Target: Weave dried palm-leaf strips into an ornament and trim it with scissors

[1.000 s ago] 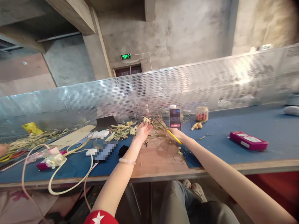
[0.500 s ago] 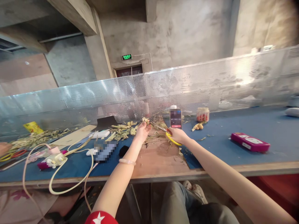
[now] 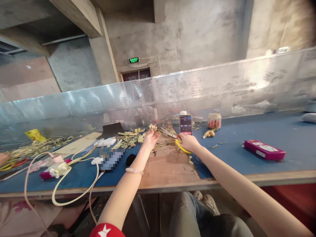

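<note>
My left hand (image 3: 150, 139) is closed on a small pale dried plant sprig (image 3: 153, 127), whose top sticks out above the fingers. In my right hand (image 3: 189, 142) is a pair of scissors (image 3: 170, 133) with yellow handles. Their metal blades stand slightly apart and point left toward the sprig, a short gap from my left fingers. Beneath both hands, loose dried stems (image 3: 168, 144) lie on a bare brown board (image 3: 163, 169). A heap of pale green dried plants (image 3: 129, 139) lies left of my left hand.
Behind my right hand a phone (image 3: 185, 122) stands upright. Farther right are a jar (image 3: 214, 121), a ginger-like lump (image 3: 210, 133) and a magenta box (image 3: 264, 150). Cables (image 3: 55, 197) loop over the left table edge. Another person's hand (image 3: 3, 158) is at far left, near orange-yellow scissors (image 3: 18, 163).
The scissor blades have spread apart a little. My left hand and the sprig have shifted slightly left, while my right hand has barely moved.
</note>
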The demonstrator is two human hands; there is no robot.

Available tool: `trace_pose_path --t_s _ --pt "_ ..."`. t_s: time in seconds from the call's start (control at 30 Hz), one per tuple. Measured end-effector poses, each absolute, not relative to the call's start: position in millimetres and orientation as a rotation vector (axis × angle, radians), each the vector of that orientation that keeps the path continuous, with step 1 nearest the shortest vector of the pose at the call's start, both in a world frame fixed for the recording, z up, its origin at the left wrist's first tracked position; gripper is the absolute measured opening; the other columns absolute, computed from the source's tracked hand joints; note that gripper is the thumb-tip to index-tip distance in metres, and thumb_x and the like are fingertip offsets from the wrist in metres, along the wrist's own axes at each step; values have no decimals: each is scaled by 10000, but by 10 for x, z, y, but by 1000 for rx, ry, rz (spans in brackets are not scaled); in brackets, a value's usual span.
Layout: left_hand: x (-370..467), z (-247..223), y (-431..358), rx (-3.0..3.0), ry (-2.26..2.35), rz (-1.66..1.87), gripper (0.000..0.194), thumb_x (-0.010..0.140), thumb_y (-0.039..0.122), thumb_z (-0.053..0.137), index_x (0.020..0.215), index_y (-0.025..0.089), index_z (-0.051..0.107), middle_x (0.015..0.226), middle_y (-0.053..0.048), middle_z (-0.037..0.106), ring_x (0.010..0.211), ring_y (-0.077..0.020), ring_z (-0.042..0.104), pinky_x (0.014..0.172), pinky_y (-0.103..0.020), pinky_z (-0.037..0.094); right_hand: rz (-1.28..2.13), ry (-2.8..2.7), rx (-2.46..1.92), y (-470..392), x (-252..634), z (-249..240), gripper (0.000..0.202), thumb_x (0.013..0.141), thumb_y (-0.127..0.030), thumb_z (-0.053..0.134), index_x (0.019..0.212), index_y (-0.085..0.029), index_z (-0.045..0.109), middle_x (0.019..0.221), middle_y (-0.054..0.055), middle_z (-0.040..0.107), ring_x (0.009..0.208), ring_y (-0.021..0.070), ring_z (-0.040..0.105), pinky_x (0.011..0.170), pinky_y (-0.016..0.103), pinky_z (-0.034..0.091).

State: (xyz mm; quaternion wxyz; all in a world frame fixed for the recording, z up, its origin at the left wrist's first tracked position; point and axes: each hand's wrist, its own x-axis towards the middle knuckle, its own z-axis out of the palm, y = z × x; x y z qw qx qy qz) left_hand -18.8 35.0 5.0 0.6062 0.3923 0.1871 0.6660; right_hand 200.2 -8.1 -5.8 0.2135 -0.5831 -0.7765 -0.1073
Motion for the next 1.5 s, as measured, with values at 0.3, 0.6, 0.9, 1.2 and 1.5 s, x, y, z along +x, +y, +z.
trace_pose_path --t_s 0.3,0.6,0.9,1.2,1.5 --pt "-191 22 376 927 463 1545 89 750 173 606 826 198 645 998 -31 659 773 -125 610 663 -241 447 -317 -2167 -1577 -66 2020 -82 357 805 -487 439 961 -175 521 914 91 647 801 227 613 577 251 338" --pt "-174 -7 365 969 455 1539 99 717 145 637 809 180 641 932 -29 672 754 -137 629 651 -239 457 -307 -2174 -1616 -83 2005 -61 349 806 -466 446 964 -165 525 932 105 643 825 230 613 599 251 349" --pt "-188 -22 399 940 476 1533 131 698 132 653 813 192 633 939 -23 665 768 -134 630 680 -245 438 -388 -2178 -1587 -69 2018 -77 333 805 -460 428 936 -169 523 934 92 641 822 242 618 592 265 365" --pt "-193 -18 383 933 486 1531 178 708 106 638 863 194 641 945 -29 664 775 -143 630 666 -244 438 -310 -2180 -1670 -101 1996 -56 352 810 -454 440 978 -155 522 984 116 631 868 238 609 637 265 377" --pt "-193 -25 398 962 468 1511 188 727 113 617 891 201 644 965 -32 657 774 -136 628 701 -260 458 -327 -2208 -1631 -79 1990 -76 345 819 -456 422 971 -166 531 946 97 640 841 242 619 619 261 382"
